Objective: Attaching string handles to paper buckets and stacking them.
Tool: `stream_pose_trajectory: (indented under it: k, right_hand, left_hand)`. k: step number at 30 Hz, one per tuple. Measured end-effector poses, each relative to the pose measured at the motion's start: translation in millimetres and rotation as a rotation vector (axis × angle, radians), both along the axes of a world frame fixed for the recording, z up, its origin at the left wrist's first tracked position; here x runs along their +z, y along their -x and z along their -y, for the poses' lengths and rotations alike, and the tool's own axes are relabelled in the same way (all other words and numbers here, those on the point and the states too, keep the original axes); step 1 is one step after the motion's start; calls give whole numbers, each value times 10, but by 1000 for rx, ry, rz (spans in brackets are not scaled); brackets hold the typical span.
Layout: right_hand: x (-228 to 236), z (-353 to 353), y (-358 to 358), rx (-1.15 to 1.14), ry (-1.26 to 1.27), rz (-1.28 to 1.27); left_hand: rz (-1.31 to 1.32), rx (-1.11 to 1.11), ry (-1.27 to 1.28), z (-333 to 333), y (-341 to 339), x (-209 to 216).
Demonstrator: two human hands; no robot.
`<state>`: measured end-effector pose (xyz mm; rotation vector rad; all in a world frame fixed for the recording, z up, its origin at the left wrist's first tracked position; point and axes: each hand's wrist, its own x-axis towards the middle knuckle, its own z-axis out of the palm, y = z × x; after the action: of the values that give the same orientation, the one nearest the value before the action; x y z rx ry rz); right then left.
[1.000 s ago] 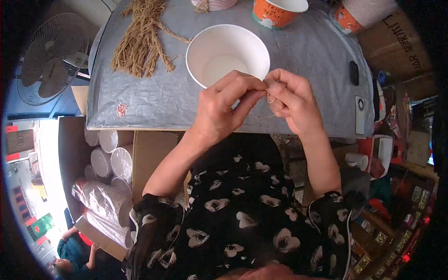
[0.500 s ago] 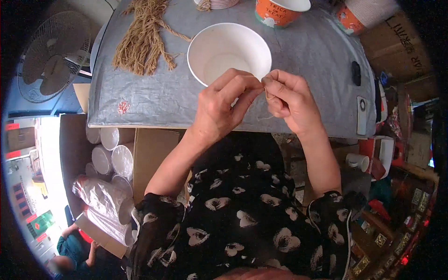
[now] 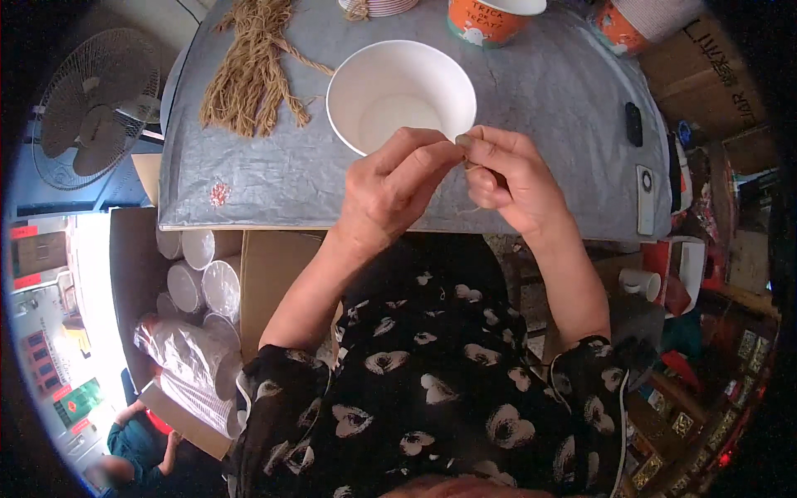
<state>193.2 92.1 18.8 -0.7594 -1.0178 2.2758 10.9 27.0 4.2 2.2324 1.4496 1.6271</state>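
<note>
My left hand (image 3: 383,184) and my right hand (image 3: 519,178) meet fingertip to fingertip at the near rim of a white paper tub (image 3: 353,95). Both are closed in a pinch. A thin tan cord (image 3: 471,209) runs between the fingertips, and its loose end hangs beneath my right hand. The fingers hide most of the cord; whether it is fixed to the tub cannot be made out. The tub stands upright with its open mouth toward me, and nothing shows inside it.
A bundle of tan twisted rope (image 3: 253,83) lies far left on the grey-covered table (image 3: 564,158). Orange tubs (image 3: 490,25) stand at the back. A white remote (image 3: 645,199) and a black object (image 3: 633,124) lie right. Below left, a carton (image 3: 278,274) holds wrapped tubs.
My left thumb has drawn in behind the fingers, closing the gap that showed before. Both hands stay pinched together at the tub's rim, and the view has shifted slightly.
</note>
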Motion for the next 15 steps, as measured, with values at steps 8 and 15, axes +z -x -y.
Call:
stream_pose_trajectory:
  k: [8, 15]
  right_hand:
    - [11, -16, 7, 23, 76, -32]
    - [49, 14, 21, 42, 117, -41]
  left_hand:
    - [-121, -9, -107, -8, 42, -42]
    - [-118, 4, -175, -6, 57, -90]
